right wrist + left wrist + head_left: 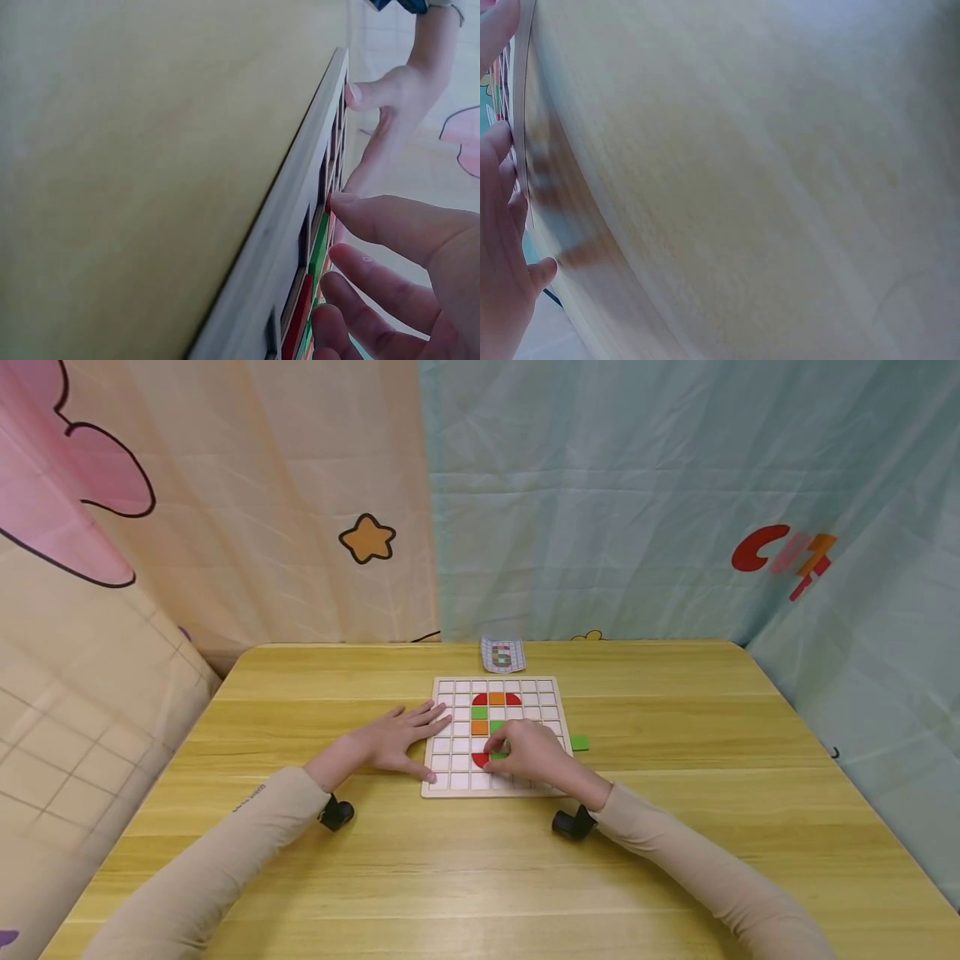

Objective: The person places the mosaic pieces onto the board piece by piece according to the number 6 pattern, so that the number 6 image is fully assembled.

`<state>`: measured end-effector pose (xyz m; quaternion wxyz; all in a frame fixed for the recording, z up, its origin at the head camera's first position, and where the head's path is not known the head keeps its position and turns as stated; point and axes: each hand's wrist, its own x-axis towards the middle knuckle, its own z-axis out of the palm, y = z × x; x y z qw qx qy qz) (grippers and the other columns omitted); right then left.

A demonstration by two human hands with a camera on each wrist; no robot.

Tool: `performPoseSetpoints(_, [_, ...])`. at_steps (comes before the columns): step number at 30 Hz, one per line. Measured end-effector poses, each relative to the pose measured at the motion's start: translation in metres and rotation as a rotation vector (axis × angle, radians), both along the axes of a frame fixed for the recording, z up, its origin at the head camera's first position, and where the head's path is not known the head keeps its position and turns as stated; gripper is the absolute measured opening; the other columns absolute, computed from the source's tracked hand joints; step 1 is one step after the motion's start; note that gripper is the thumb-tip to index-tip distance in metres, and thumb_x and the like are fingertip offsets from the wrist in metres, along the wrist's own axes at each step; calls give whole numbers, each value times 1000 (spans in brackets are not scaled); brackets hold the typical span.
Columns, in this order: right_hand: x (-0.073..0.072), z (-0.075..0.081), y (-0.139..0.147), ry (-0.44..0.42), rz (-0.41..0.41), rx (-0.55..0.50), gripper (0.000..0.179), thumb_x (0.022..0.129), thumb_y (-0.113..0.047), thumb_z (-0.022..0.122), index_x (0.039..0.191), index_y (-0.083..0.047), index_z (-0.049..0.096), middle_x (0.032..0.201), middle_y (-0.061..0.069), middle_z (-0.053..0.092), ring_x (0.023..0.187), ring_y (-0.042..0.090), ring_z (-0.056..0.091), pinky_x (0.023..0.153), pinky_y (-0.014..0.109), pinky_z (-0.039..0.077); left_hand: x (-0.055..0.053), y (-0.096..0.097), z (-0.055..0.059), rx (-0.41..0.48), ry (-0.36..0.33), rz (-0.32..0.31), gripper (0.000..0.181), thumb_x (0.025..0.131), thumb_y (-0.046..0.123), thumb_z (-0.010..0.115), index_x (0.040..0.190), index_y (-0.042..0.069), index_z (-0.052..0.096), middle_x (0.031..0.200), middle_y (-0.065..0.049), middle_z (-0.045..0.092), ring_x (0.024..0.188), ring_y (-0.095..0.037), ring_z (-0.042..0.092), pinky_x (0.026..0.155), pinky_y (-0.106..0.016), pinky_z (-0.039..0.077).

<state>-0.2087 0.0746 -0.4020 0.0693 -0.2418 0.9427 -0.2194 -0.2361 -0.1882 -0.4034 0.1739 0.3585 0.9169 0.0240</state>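
Note:
A pale wooden grid board [450, 783] lies on the table with white square cells, several filled by red, orange and green tiles. My left hand [397, 739] rests with spread fingers on the board's left edge; the left wrist view shows the same hand [502, 232] at its left side. Over the lower middle cells, my right hand [531, 752] has its thumb and forefinger at a red round-cornered tile [478, 761]. In the right wrist view the thumb of this hand [420, 277] touches a red tile's edge. The right hand partly covers a green tile [497, 756].
A small card [502, 655] with a coloured grid pattern lies behind the board. One loose green tile [580, 742] sits on the table by the board's right edge. Curtains stand behind the wooden table [480, 877] and at its sides.

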Motion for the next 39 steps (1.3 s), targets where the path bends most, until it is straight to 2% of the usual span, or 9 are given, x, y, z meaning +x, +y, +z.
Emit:
performPoseSetpoints(4, [-1,1,5,9,-15,-17,18,77,-31,80,90,-20,77,83,-9,70,75,7,57,63,24,46,0,1,0,0,0,-3,102,82,72,53,156,21,7,164,-4,-1,151,-27,-1,118,-59,8])
performPoseSetpoints(8, [-2,3,14,52,-15,-49,18,77,-31,80,91,-20,77,83,-9,70,73,8,56,62,23,45,0,0,1,2,-8,4,102,82,72,54,156,21,7,164,-3,-1,151,-27,-1,118,-60,8])
performPoseSetpoints(15, [-6,6,36,96,11,-103,20,79,-27,79,95,-15,76,90,-1,71,62,8,51,57,22,41,1,0,3,7,4,-11,102,82,70,55,156,19,8,164,-7,1,151,-30,2,117,-62,10])
performPoseSetpoints(26, [-8,16,72,76,-53,-143,25,80,-23,78,101,-11,75,97,6,71,73,15,53,59,24,42,0,0,1,0,10,-6,102,82,72,54,156,20,8,164,-5,1,151,-28,1,117,-60,9])
performPoseSetpoints(39, [-11,11,119,46,-124,-202,29,80,-21,79,105,-9,73,101,8,71,78,17,58,61,27,46,1,-1,1,16,17,-16,102,82,69,56,156,16,11,163,-8,3,151,-31,3,116,-62,10])
